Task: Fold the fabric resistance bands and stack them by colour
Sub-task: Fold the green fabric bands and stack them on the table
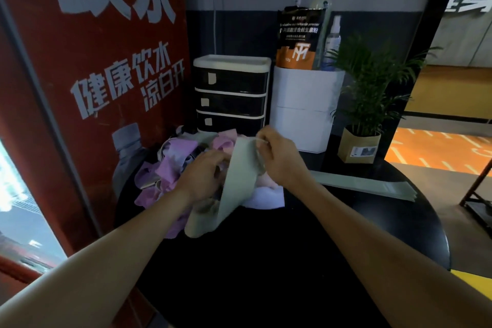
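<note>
Looking down at the middle of the frame, I see both hands working one grey-green band (239, 170). The right hand (279, 158) is curled, thumb and fingers pinching the band's upper end just below the white bin (303, 114). The left hand (205, 176) sits lower and to the left, fingers bent over the band's edge where it crosses the pile of bands (170, 168); I take it as gripping, though the fingertips are hidden behind the fabric. From the right hand the band runs down and left, ending in a loose loop at the near edge of the pile.

The pile lies centre-left on the round black table (346, 234), a tangle of purple, pink and pale pieces; I cannot count them or tell where one ends. A flat stack of grey-green bands (399, 185) lies to the right of the hands, on the table.

Behind the pile stands a black-and-white drawer unit (231, 93), its lowest drawer partly covered by fabric. The potted plant (367, 104) stands at the right. The picture is soft, so fabric texture and labels are hard to read.
</note>
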The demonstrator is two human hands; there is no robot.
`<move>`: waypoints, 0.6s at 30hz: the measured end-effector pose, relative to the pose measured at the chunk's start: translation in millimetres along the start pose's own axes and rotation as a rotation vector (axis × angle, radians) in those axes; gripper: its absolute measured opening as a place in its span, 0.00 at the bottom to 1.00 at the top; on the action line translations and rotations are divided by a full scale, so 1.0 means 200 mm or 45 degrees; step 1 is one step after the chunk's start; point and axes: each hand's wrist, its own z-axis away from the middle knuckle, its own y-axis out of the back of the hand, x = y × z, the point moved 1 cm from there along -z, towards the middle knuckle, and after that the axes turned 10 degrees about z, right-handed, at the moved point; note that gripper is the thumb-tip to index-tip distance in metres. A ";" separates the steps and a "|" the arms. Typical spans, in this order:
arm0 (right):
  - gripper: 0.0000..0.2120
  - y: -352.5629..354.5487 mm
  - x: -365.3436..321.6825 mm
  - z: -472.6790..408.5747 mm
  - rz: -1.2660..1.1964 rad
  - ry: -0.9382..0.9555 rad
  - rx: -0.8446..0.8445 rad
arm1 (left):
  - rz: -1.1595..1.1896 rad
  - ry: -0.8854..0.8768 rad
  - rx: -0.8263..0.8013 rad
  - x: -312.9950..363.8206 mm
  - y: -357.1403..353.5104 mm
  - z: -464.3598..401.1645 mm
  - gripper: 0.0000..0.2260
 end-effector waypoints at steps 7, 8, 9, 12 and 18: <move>0.06 0.20 -0.01 -0.16 -0.140 -0.161 0.244 | 0.925 0.283 0.194 0.25 0.12 -0.11 0.18; 0.06 0.22 -0.02 -0.17 -0.145 -0.156 0.256 | 0.989 0.256 0.175 0.30 0.13 -0.12 0.20; 0.06 0.24 -0.03 -0.18 -0.148 -0.148 0.268 | 1.057 0.221 0.144 0.33 0.13 -0.14 0.19; 0.05 0.33 -0.06 -0.20 -0.182 -0.158 0.319 | 1.145 0.130 0.113 0.45 0.14 -0.21 0.03; 0.08 0.48 -0.04 -0.19 -0.352 -0.225 0.365 | 1.148 0.203 0.230 0.56 0.19 -0.29 0.05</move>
